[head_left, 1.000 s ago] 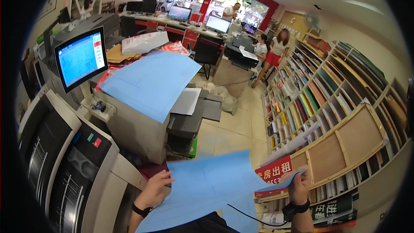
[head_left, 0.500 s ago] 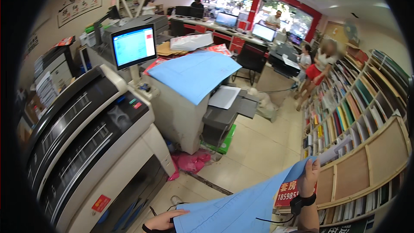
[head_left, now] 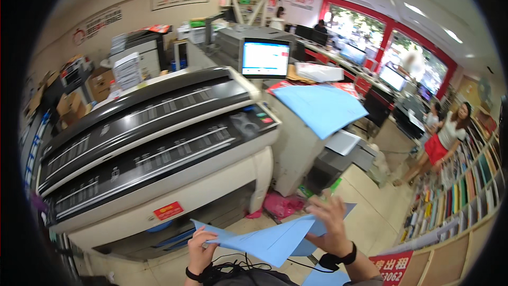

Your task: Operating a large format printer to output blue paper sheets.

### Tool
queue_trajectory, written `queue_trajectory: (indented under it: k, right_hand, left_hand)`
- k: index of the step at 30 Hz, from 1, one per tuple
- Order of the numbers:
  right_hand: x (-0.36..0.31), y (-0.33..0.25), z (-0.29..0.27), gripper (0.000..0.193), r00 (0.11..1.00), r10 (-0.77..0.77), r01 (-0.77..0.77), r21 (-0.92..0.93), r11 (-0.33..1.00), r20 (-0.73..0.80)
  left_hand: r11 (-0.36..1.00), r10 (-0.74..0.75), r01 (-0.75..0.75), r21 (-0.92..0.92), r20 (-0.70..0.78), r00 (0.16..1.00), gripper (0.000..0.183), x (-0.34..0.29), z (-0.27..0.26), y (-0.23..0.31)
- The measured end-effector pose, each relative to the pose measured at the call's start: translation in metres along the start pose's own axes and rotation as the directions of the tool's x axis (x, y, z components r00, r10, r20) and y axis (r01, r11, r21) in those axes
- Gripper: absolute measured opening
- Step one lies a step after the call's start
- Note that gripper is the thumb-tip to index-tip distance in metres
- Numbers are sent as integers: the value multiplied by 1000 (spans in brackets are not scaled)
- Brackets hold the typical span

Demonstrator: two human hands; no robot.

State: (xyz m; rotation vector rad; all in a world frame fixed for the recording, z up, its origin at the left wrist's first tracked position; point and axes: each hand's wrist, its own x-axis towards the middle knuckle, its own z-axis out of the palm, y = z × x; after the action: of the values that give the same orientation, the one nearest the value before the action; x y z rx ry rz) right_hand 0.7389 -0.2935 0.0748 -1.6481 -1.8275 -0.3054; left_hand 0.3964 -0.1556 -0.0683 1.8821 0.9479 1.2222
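A large blue sheet of paper [head_left: 267, 239] with fine dark lines is bent into folds in front of me. My left hand [head_left: 201, 248] pinches its left corner between thumb and fingers. At the sheet's right side, my right hand [head_left: 333, 229] is blurred, its fingers raised and spread, the thumb close to the paper. Part of the blue paper shows behind that hand. More blue paper [head_left: 325, 276] appears below, near the lower edge; whether it belongs to the same sheet I cannot tell. Both wrists wear black bands.
A wide-format printer [head_left: 159, 153] stands close ahead on the left. Beyond it are a monitor [head_left: 265, 58] and a grey machine with another blue sheet [head_left: 320, 107] on top. A pink bag [head_left: 283, 205] lies on the floor. Shelves [head_left: 465, 190] line the right, where a person [head_left: 447, 135] stands.
My view has swung left toward the printer. The sheet, earlier stretched between both hands at the lower right, is now folded up before me. My right hand's fingers have spread from their grip.
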Motion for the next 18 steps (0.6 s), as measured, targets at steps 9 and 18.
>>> queue_trajectory:
  k: [9,18]
  right_hand:
    - [136,-178,161,30,874,-487,430,487,760,-11]
    - [228,-325,271,20,798,-601,472,669,575,-47]
  left_hand:
    - [971,-174,212,108,-284,943,7,-63,-218,-54]
    - [842,-229,489,229,-670,707,14,-156,-353,-55]
